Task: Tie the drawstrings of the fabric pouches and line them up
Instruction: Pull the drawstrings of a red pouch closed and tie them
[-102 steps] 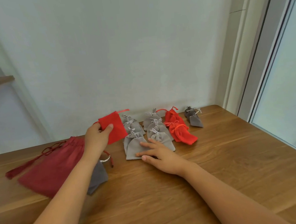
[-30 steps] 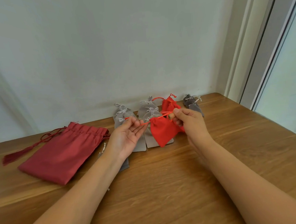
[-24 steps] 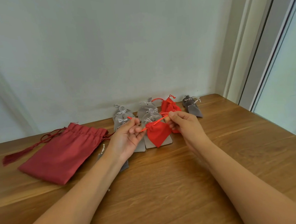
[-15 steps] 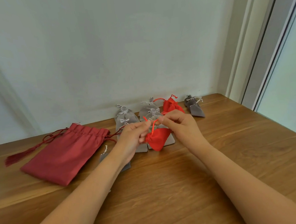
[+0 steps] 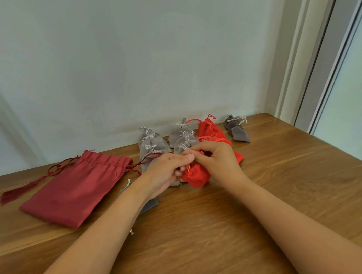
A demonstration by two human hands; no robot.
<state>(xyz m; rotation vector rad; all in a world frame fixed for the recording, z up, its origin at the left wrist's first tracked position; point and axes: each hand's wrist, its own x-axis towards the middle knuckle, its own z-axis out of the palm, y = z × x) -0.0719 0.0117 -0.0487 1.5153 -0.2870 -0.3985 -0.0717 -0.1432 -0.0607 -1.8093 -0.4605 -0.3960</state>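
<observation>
While both hands work close together low over the wooden table (image 5: 203, 241), the left hand (image 5: 167, 173) and the right hand (image 5: 217, 162) each pinch the thin red cord (image 5: 188, 168) at the gathered neck of the small red pouch (image 5: 196, 177), which sits just in front of the rows. The likeliest slip is that cord escaping the fingertips before the knot bites, letting the neck loosen. A hard tug could also drag the pouch into the grey ones just behind and spoil their line. The left forearm lies over a flat grey pouch (image 5: 149, 204), which a sweep of that arm might shove aside. By count: one red pouch in hand, one grey pouch under the forearm, and one large dark red bag (image 5: 73, 190) to the left. Nearer the wall come a left grey column (image 5: 152, 148) showing at least three bows, a middle grey column (image 5: 184, 136) of three, two tied red pouches (image 5: 210, 132), and at least two darker grey pouches (image 5: 238, 131). Overlaps may hide more.
</observation>
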